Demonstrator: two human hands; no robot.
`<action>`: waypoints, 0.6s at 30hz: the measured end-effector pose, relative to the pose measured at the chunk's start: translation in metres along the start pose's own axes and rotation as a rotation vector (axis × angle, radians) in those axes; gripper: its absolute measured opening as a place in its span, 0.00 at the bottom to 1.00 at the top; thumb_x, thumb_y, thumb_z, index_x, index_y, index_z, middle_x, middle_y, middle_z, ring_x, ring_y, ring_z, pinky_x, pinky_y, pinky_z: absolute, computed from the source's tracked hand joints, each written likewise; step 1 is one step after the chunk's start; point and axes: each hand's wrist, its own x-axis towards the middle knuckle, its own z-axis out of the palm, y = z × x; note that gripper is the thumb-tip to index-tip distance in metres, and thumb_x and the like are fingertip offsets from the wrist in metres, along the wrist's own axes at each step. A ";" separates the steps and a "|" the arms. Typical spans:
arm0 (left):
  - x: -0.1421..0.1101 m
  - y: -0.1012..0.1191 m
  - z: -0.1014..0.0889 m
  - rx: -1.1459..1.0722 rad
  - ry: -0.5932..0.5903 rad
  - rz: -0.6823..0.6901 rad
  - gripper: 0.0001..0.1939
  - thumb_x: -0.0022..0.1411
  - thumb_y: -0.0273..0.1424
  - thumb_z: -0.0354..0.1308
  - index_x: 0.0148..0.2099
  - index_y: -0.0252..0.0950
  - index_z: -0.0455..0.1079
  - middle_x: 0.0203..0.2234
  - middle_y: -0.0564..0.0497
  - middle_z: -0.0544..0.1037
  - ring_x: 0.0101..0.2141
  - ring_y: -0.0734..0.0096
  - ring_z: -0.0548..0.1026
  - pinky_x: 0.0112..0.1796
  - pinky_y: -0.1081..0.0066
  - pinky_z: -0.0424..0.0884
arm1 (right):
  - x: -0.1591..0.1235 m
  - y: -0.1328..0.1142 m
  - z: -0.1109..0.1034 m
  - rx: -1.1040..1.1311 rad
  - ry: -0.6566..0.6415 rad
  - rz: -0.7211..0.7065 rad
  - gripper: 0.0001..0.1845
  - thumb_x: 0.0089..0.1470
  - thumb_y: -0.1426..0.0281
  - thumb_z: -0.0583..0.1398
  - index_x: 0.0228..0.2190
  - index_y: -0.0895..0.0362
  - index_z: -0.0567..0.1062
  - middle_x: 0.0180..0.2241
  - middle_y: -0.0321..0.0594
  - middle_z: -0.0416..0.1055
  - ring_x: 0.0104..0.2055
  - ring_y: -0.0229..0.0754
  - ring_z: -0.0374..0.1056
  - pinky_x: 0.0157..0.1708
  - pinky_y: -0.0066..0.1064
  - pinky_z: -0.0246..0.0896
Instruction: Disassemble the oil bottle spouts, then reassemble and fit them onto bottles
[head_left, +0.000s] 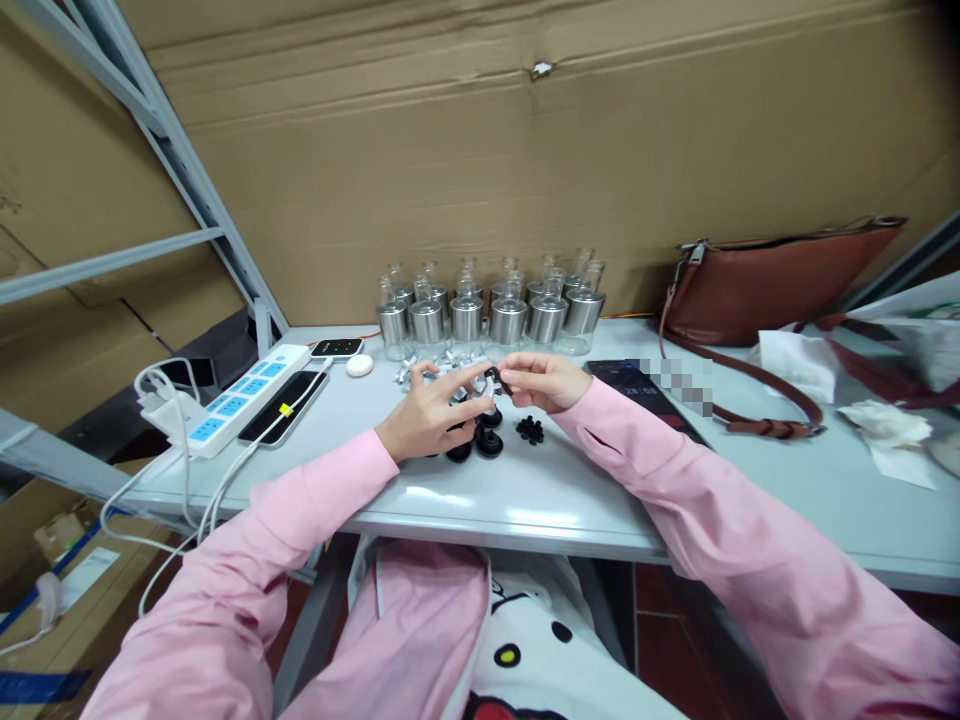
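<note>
My left hand (439, 412) pinches a small silver-white part, its fingers partly covering it. Against that part, the fingertips of my right hand (546, 380) grip a small black piece (504, 382). Both parts are too small to name. Below my left hand lie several round black lids (490, 443), some hidden by the fingers. To their right is a cluster of tiny black pieces (530, 430). Behind my hands several shiny silver parts (454, 362) are heaped. Glass bottles with metal sleeves (508, 322) stand upright in two rows behind that heap.
On the left of the table (450, 510) are a power strip (247, 395), a phone (283, 408) with white cables, another small device (337, 348) and a white round case (360, 365). A dark tablet-like screen (637, 395), a brown bag (772, 285) and crumpled tissues (892, 435) lie right.
</note>
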 end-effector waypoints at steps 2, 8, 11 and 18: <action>0.000 0.000 0.000 0.001 0.009 -0.003 0.12 0.55 0.25 0.50 0.42 0.40 0.66 0.52 0.39 0.68 0.40 0.67 0.73 0.43 0.60 0.52 | 0.000 0.001 0.000 -0.011 -0.009 -0.003 0.24 0.24 0.60 0.72 0.24 0.60 0.71 0.14 0.28 0.63 0.15 0.27 0.55 0.15 0.23 0.44; 0.001 0.001 -0.001 -0.014 0.009 -0.013 0.13 0.54 0.25 0.50 0.42 0.41 0.65 0.51 0.41 0.68 0.35 0.69 0.73 0.42 0.60 0.52 | 0.000 0.003 -0.003 -0.025 -0.095 -0.007 0.20 0.32 0.62 0.70 0.27 0.60 0.72 0.17 0.30 0.63 0.18 0.29 0.56 0.16 0.23 0.45; 0.001 0.002 -0.001 -0.031 0.011 -0.028 0.13 0.53 0.27 0.51 0.43 0.40 0.63 0.51 0.41 0.68 0.34 0.70 0.73 0.43 0.61 0.51 | -0.002 0.003 -0.004 -0.037 -0.205 0.011 0.18 0.38 0.63 0.67 0.31 0.61 0.73 0.22 0.34 0.67 0.20 0.29 0.57 0.18 0.25 0.48; -0.001 0.002 0.002 -0.062 0.033 -0.027 0.15 0.49 0.28 0.51 0.42 0.39 0.57 0.49 0.40 0.70 0.39 0.65 0.73 0.44 0.60 0.51 | -0.007 0.003 0.000 -0.008 -0.379 0.002 0.18 0.43 0.63 0.65 0.33 0.63 0.72 0.23 0.33 0.66 0.21 0.28 0.59 0.21 0.26 0.50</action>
